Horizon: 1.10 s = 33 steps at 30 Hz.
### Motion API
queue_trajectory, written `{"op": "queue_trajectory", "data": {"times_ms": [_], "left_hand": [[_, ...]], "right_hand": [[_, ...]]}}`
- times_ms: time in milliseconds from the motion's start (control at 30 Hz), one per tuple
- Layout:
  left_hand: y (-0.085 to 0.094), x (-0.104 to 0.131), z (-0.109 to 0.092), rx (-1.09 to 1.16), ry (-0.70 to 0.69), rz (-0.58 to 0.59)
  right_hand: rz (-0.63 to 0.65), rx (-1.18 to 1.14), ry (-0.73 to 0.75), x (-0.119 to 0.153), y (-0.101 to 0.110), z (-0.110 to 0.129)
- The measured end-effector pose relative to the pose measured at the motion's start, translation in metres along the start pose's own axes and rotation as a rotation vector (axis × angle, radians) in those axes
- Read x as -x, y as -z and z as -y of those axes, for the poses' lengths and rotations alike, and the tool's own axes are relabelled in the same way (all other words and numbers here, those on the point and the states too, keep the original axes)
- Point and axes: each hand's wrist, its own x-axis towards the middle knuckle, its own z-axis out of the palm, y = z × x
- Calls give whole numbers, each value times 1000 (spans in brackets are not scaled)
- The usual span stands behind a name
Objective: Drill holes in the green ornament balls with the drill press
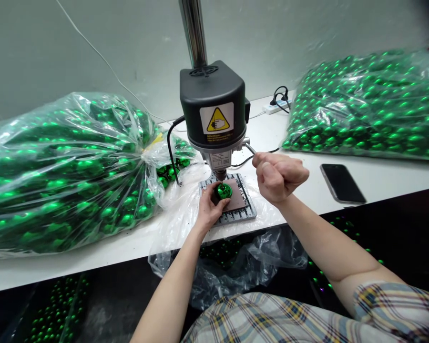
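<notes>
Under the chuck of a black drill press [212, 105] a shiny green ball [224, 191] rests on a brownish pad [240, 195] over the slotted metal base [248, 213]. My left hand [210, 206] grips the ball from the left and front, thumb and fingers around it. The bit reaches down to the ball's top; whether it has entered the ball I cannot tell. My right hand [280, 176] is closed round the end of the press's feed lever [250, 148], to the right of the machine. Dark bits lie scattered on the pad and base.
Large clear bags of green balls stand at the left [64, 181] and the back right [368, 105]. A phone [343, 183] lies at right, a power strip [276, 106] behind. Clear plastic [243, 267] hangs over the table's front edge; cables run near the press.
</notes>
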Motion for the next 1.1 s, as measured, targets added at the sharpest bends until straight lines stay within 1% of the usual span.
{"op": "queue_trajectory", "data": {"times_ms": [67,100,133,200,233,267,333,367,433,467,500,533,567,633,667,700,733,767,800,833,867,900,933,967,1000,1033,1100], "left_hand": [[1,0,-1,11,3,-2],[1,1,-1,13,5,-3],[1,1,-1,14,7,-1],[0,0,-2,12,11,-2],[-1,0,-2,11,16,-6],[-2,0,-3,11,18,-13],[-3,1,-6,1,5,-44],[-3,3,-10,-24,-10,-69],[-1,14,-21,-125,-55,-126],[3,23,-30,-194,-75,-147],[7,35,-39,-266,-86,-143],[13,48,-49,-327,-89,-104],[20,62,-60,-371,-82,-17],[36,86,-77,-397,-57,260],[45,93,-82,-389,-39,369],[54,94,-83,-373,-21,413],[64,89,-82,-361,-6,378],[74,78,-77,-358,5,275],[84,62,-69,-364,10,115],[95,41,-59,-393,4,-38],[105,17,-48,-439,-1,-152],[114,-7,-38,-502,15,-226],[121,-31,-27,-582,65,-233],[127,-52,-18,-650,127,-201],[130,-70,-11,-669,151,-176],[132,-84,-5,-686,175,-144],[133,-102,1,-688,187,-100]], "right_hand": [[16,-11,-5,1,0,2],[0,-11,-18,-1,-2,4],[-27,-10,-33,-6,-5,5],[-121,-5,-92,-24,-14,6],[-154,-6,-131,-36,-19,5],[-212,-4,-212,-49,-24,4],[-225,-42,-378,-75,-33,-2],[-234,-61,-449,-85,-36,-5],[-237,-81,-537,-98,-38,-10],[-238,-83,-566,-101,-38,-11],[-232,-83,-588,-102,-37,-12],[-221,-83,-605,-102,-36,-11],[-208,-83,-614,-101,-35,-10],[-184,-86,-608,-99,-34,-7],[-187,-87,-595,-98,-34,-6],[-195,-86,-582,-98,-34,-4],[-207,-85,-575,-98,-35,-3],[-217,-85,-574,-97,-35,-3],[-226,-86,-574,-97,-36,-3],[-231,-86,-570,-97,-37,-3],[-230,-87,-563,-97,-37,-3],[-229,-86,-554,-97,-37,-3],[-231,-86,-544,-97,-37,-3],[-227,-86,-542,-96,-37,-4],[-226,-87,-542,-96,-37,-4],[-232,-92,-541,-96,-37,-5],[-242,-103,-539,-96,-37,-5]]}}
